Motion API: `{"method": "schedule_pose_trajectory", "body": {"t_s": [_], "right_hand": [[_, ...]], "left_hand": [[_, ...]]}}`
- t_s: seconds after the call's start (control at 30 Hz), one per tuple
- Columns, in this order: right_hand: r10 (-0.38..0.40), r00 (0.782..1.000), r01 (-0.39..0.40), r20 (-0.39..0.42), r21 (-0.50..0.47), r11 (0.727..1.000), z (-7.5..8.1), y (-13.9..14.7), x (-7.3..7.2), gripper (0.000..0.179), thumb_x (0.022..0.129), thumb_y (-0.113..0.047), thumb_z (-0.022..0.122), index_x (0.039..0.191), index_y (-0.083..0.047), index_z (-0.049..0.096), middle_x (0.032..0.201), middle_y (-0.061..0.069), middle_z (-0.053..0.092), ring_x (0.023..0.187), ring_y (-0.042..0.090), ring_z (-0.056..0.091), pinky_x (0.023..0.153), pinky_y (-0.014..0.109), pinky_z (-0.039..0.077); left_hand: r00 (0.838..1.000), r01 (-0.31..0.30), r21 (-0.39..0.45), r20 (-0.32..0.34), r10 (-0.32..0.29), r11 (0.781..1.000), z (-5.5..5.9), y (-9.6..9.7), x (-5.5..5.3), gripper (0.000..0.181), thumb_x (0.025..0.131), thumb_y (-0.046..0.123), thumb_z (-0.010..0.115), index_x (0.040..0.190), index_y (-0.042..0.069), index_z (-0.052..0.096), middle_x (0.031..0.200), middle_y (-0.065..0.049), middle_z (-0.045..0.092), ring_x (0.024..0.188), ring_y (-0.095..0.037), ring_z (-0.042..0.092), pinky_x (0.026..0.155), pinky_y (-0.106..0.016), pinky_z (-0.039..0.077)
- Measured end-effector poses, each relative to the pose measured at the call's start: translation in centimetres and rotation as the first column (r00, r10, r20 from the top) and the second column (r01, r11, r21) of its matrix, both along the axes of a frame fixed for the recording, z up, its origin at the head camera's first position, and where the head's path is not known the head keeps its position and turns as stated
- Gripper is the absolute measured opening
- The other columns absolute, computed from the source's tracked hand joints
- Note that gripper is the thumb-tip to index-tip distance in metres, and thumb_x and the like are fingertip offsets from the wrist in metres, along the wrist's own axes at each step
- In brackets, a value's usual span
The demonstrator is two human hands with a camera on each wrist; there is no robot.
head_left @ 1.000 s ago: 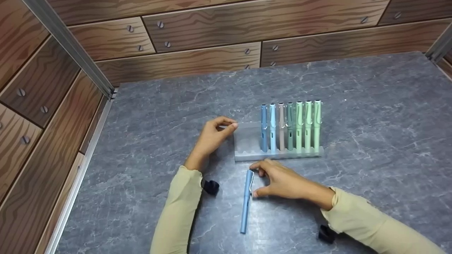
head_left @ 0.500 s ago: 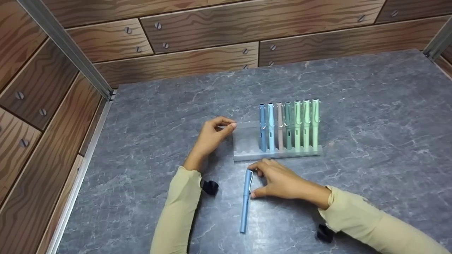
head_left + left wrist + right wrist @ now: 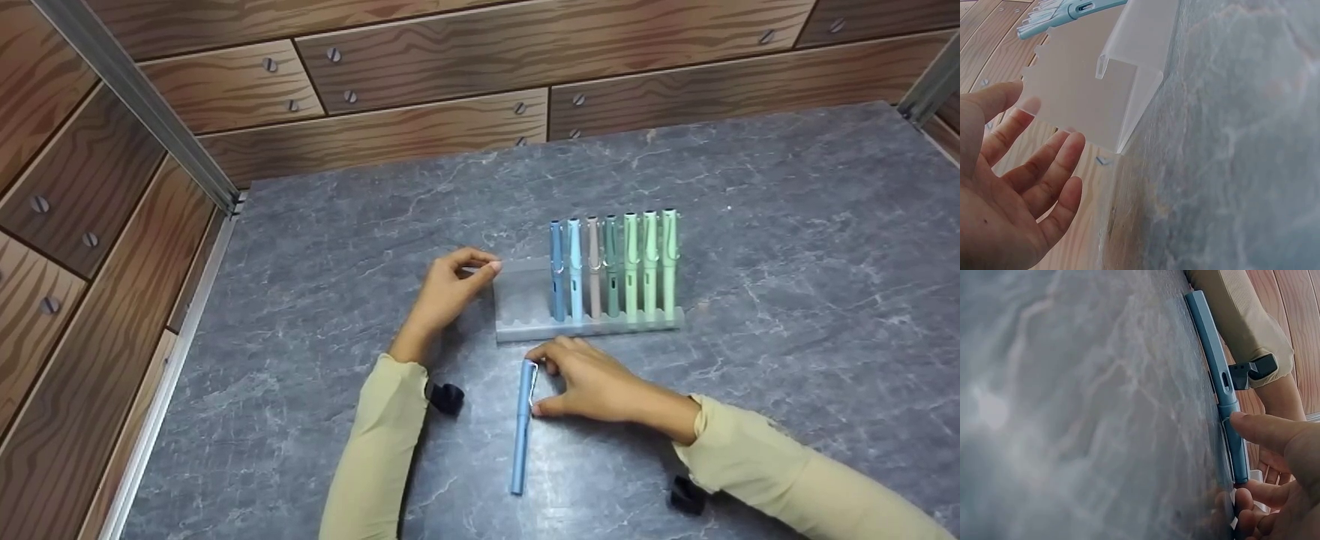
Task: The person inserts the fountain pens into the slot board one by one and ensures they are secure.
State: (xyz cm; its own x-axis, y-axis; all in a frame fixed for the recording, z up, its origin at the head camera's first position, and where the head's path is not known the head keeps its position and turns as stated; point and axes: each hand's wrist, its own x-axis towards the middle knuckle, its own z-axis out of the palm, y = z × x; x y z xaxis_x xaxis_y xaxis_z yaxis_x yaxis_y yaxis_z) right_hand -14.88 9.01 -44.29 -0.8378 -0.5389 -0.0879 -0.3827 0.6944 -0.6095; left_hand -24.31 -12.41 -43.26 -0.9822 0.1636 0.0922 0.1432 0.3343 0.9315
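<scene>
A clear acrylic pen stand (image 3: 521,296) holds a row of capped pens in its middle and right slots. My left hand (image 3: 450,289) pinches the stand's upper left corner between thumb and index finger. In the left wrist view the index fingertip shows through the clear panel (image 3: 1078,79), and the other fingers (image 3: 1053,191) are loosely bent. A blue pen (image 3: 520,450) with a metal clip lies on the table in front of the stand, cap end toward it. My right hand (image 3: 596,386) holds its cap, the index finger at the cap's end and the thumb (image 3: 1258,427) beside the clip.
Upright in the stand are a blue pen (image 3: 556,292), a light blue pen (image 3: 575,292), a mauve pen (image 3: 595,292), a dark green pen (image 3: 613,289) and light green pens (image 3: 650,289). Wood-patterned panels (image 3: 420,67) border the grey marbled table (image 3: 300,337).
The head view has shifted very slightly. Both hands, the stand and the blue pen on the table keep their places.
</scene>
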Motion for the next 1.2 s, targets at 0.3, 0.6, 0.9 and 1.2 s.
{"method": "schedule_pose_trajectory", "body": {"t_s": [0.3,0.6,0.9,1.2], "right_hand": [[0.002,1.0,-0.001,-0.013,0.025,1.0,0.12,-0.2,0.12,0.069,0.067,-0.04,0.084,0.125,-0.012,0.058,0.096,-0.002,0.053,0.086,0.013,0.044,0.077,0.031,0.039],[-0.011,0.999,0.014,-0.034,0.072,0.997,0.13,-0.66,0.27,0.069,0.067,-0.038,0.084,0.125,-0.012,0.056,0.097,-0.002,0.054,0.089,0.015,0.046,0.08,0.035,0.039],[-0.023,0.999,0.025,-0.038,0.069,0.997,-0.12,-0.66,0.4,0.065,0.07,-0.029,0.08,0.126,-0.009,0.054,0.095,-0.003,0.053,0.087,0.014,0.044,0.08,0.034,0.039],[-0.006,0.999,0.007,-0.035,0.015,1.0,-0.24,0.03,0.2,0.066,0.071,-0.022,0.078,0.129,-0.007,0.05,0.093,-0.004,0.052,0.083,0.012,0.042,0.081,0.032,0.036]], "left_hand": [[1.0,-0.004,0.001,0.021,0.004,1.0,0.07,-0.02,0.04,0.023,0.091,0.021,0.067,0.107,0.005,0.071,0.104,-0.014,0.07,0.084,-0.019,0.067,0.071,-0.025,0.054],[0.999,0.018,0.016,0.027,-0.018,1.0,0.1,-0.06,0.04,0.023,0.092,0.019,0.065,0.108,0.003,0.069,0.106,-0.017,0.069,0.092,-0.035,0.068,0.078,-0.041,0.056],[0.999,0.008,0.023,0.042,-0.009,1.0,0.0,-0.01,0.07,0.024,0.092,0.021,0.066,0.109,0.004,0.07,0.106,-0.016,0.069,0.091,-0.032,0.068,0.078,-0.04,0.056],[1.0,0.007,0.02,0.027,-0.008,1.0,-0.02,-0.01,-0.02,0.023,0.091,0.02,0.067,0.107,0.003,0.07,0.103,-0.015,0.069,0.084,-0.02,0.067,0.073,-0.03,0.056]]}}
